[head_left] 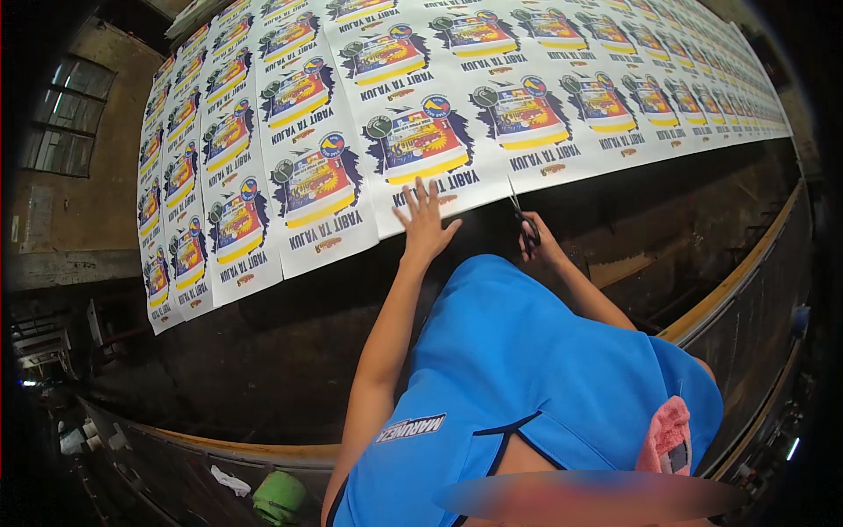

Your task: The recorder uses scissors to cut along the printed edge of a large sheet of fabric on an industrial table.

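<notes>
A long white printed sheet, paper or cloth, I cannot tell which, spreads before me with repeated colourful designs in rows. My left hand lies flat near its front edge, fingers spread over one print. To the right, my right hand grips black-handled scissors. Their thin blades point away from me and reach the sheet's front edge, between two prints. Whether the blades are around the sheet or only beside it is too small to tell.
Separate printed strips lie side by side at the left. Behind me runs a wooden rail along a dark surface. A green container and a white crumpled piece are at the lower left. A pink cloth hangs on my blue shirt.
</notes>
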